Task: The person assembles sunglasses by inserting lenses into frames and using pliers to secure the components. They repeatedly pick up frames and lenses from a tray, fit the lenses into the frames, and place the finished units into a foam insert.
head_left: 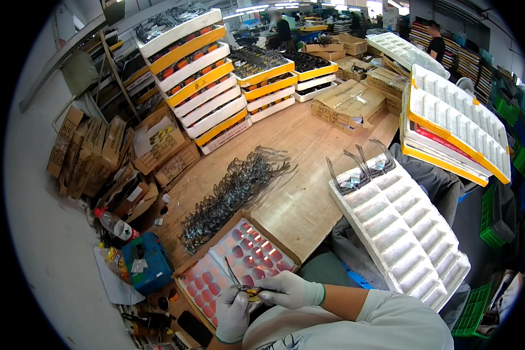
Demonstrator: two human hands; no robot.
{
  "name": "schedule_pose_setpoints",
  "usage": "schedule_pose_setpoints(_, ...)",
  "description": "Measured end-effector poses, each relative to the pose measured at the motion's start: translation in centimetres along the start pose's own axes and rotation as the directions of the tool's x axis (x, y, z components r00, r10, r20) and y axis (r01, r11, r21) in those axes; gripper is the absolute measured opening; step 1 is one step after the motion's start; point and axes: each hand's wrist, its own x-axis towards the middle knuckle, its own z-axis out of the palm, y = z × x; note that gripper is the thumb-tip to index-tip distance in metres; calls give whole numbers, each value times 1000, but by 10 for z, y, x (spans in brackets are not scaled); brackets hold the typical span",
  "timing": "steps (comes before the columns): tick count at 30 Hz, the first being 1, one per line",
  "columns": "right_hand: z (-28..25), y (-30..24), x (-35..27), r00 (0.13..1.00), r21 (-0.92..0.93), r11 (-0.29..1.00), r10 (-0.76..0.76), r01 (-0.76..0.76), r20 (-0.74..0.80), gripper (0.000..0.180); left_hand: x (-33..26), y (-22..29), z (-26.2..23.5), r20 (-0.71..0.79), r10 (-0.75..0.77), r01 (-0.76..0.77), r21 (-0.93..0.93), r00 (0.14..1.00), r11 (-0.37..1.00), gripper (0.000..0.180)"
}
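Observation:
Close to my body, both gloved hands grip one eyeglass frame (252, 289). My left hand (232, 314) pinches its left side, and a thin dark temple arm stands up from there. Fingers of my right hand (291, 290) close on the other side from the right; they hide part of the frame. Just beyond my hands lies an open cardboard box (293, 258) with rows of reddish tinted lenses (256, 252) on white sheets. Behind the box, a long heap of dark spectacle frames (233, 192) spreads across the wooden table (297, 204).
A white foam tray (402, 227) with slots sits at right, a few frames in its far end. Stacked foam trays (198, 81) rise at back left, more (455, 122) at right. Cartons (350, 105), a bottle (116, 224) and a blue box (147, 265) stand around. Two people are far behind.

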Motion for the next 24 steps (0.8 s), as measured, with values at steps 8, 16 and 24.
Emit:
schedule_pose_setpoints(8,3,-7,-1,997,-213,977,-38,23,-66,20,0,19,3,-28,103,-75,502,994,861,29)
schedule_pose_setpoints(16,10,-27,7,996,-282,959,15,-39,-87,19,1,22,3,39,306,-235,733,951,638,19)
schedule_pose_setpoints(24,-1,2,15,970,-51,980,197,-191,141,19,26,32,-29,284,128,-293,674,950,678,22)
